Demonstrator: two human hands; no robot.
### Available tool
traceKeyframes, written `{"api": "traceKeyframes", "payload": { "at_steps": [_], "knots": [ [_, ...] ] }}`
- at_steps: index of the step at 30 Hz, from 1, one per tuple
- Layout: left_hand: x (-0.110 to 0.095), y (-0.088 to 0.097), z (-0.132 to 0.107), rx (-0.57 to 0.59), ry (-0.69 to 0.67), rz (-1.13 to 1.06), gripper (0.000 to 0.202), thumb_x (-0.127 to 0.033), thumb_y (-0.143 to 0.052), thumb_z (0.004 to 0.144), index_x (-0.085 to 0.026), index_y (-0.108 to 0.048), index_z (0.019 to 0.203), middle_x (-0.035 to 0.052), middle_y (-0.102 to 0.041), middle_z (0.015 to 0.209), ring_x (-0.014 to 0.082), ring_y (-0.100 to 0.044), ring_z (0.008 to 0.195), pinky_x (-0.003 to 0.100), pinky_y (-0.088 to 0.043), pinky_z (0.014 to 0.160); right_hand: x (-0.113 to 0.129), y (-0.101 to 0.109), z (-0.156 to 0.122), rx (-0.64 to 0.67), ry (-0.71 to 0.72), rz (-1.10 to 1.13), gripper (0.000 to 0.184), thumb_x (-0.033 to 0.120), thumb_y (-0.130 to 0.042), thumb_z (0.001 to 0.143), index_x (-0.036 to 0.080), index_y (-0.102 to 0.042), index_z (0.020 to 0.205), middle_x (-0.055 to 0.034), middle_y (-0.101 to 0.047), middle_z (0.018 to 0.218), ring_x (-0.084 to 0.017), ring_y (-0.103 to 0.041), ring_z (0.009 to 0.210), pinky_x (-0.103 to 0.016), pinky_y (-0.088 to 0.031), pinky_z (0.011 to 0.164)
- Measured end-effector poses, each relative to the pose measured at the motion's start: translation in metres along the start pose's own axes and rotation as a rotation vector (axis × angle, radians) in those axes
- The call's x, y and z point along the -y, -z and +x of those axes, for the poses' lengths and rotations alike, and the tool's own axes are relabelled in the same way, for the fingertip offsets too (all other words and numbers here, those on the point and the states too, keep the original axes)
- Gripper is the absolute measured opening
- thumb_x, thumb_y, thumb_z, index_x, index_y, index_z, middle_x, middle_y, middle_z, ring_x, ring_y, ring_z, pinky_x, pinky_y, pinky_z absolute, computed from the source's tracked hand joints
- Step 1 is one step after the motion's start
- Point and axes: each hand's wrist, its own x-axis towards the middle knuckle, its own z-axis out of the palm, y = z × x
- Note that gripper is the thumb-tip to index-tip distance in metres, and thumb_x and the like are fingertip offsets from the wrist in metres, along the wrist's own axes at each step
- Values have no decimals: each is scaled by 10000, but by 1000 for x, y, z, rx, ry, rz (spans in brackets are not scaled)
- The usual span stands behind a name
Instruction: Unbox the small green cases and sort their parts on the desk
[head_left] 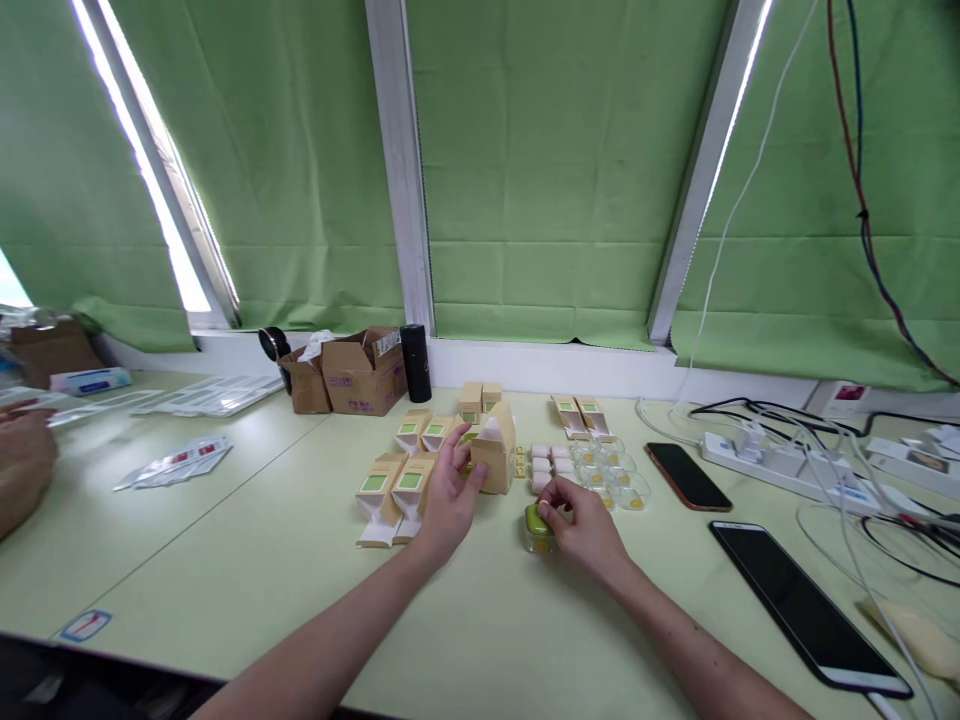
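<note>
My left hand (450, 490) grips a small tan cardboard box (495, 452) with its white flap open, held upright on the pale green table (247, 540). My right hand (585, 525) pinches a small green object on a clear plastic case (537, 527) on the table. Several tan boxes with green labels (394, 485) lie just left of my left hand. Pink pieces (550, 464) and clear cases with yellow contents (615, 475) lie in rows just beyond my right hand.
Brown cartons (364, 375) and a black cylinder (415, 362) stand at the back. Two phones (686, 475) (802, 600) lie to the right, near a power strip (780, 460) with tangled cables. Another person's hand (22, 470) rests at the far left beside flat packets (176, 460).
</note>
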Motion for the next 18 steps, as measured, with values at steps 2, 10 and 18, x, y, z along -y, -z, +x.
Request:
{"api": "traceKeyframes", "payload": {
  "at_steps": [2,10,18],
  "knots": [
    [1,1,2,-14,116,-129,723,-487,-720,913,-234,-389,1504,122,-692,1285,262,-652,1239,384,-561,1013,0,-1,-1,3,6,-32,74,289,-591,829,250,-620,772,5,-720,742,-205,-647,709,-302,-455,674],
    [2,1,3,-3,324,-482,471,-409,-720,931,-249,-518,1326,104,-686,1313,252,-711,1115,479,-624,935,6,2,-2,3,48,-30,40,284,-616,836,255,-644,839,-3,-739,799,-216,-666,753,-336,-492,725],
    [-11,-6,3,54,439,-518,324,-294,-657,956,-176,-579,1248,152,-716,1255,298,-758,1041,463,-662,826,18,9,0,-95,76,205,240,403,-622,906,217,-717,1024,-77,-758,997,-247,-690,925,-381,-518,847]
  ]
}}
